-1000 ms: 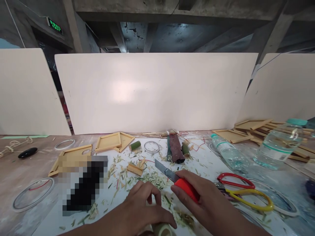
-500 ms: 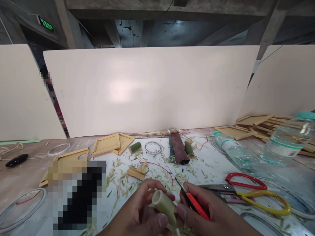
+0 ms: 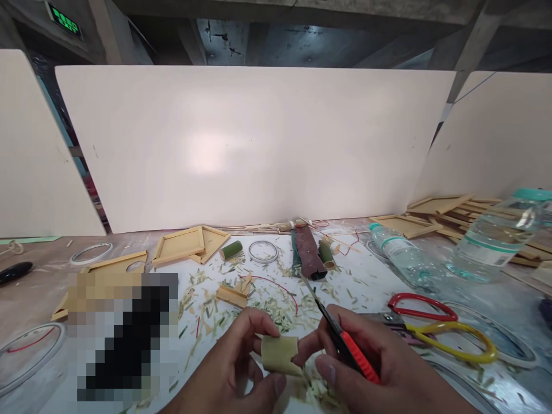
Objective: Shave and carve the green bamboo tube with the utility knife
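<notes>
A short, peeled, pale green bamboo tube lies sideways between the thumb and fingers of my left hand. My right hand is closed around a utility knife with a red and black handle, its blade pointing up and away. Fingertips of the right hand reach the tube's right end. Pale shavings are heaped just under the hands, partly covered by them. Scissors with one red and one yellow handle lie right of my right hand.
Ahead stand green bamboo pieces, a brown strip and a clear ring. Wooden frames lie at left. Plastic bottles and stacked frames occupy the right. A white board closes off the back.
The bamboo tube has turned from its open end facing up toward me to lying sideways. The knife has tilted a little, and the camera view has shifted slightly.
</notes>
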The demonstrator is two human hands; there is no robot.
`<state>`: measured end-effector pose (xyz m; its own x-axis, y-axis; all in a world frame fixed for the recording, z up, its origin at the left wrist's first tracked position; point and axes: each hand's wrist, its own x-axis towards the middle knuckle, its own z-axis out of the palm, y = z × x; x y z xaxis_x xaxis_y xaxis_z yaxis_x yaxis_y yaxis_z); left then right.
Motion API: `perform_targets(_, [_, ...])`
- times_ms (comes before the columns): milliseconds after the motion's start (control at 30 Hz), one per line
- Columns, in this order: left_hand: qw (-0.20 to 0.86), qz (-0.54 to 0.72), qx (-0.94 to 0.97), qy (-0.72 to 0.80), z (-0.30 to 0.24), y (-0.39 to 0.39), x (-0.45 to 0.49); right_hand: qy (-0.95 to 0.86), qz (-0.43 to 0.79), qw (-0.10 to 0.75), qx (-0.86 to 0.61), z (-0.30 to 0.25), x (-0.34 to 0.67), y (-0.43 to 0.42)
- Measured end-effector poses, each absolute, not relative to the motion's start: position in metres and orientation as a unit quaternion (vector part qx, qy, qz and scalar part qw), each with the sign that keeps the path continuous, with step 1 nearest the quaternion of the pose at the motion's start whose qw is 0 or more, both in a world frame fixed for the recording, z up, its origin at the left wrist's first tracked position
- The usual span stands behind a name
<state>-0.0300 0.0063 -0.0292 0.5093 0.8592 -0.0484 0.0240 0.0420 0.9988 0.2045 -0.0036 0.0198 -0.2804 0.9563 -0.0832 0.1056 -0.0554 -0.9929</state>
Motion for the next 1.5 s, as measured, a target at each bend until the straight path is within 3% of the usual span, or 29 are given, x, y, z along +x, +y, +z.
perform_targets(300, [0.665, 0.343, 0.581, 0.321, -0.021, 0.004, -0.027, -0.552, 0.628, 0.271, -0.476, 0.028, 0.211, -0.004])
perform_targets(867, [0.679, 0.183, 0.625, 0.339, 0.02, 0.002, -0.027, -0.555, 0.716, 0.227, -0.358, 0.02, 0.215, 0.005])
perform_targets(1033, [0.644, 0.16, 0.672, 0.328, 0.042, -0.001, -0.03, -0.565, 0.697, 0.267, -0.351, 0.03, 0.212, -0.005])
perform_targets(1167, [0.607, 0.14, 0.697, 0.354, 0.039, -0.001, -0.033, -0.579, 0.684, 0.248, -0.368, 0.037, 0.214, -0.007])
perform_targets(1400, [0.729, 0.274, 0.566, 0.269, 0.013, 0.007, -0.027, -0.528, 0.672, 0.336, -0.396, 0.027, 0.215, -0.001])
perform_targets(1500, [0.733, 0.288, 0.55, 0.28, 0.014, 0.01, -0.027, -0.532, 0.661, 0.322, -0.42, 0.028, 0.209, -0.006])
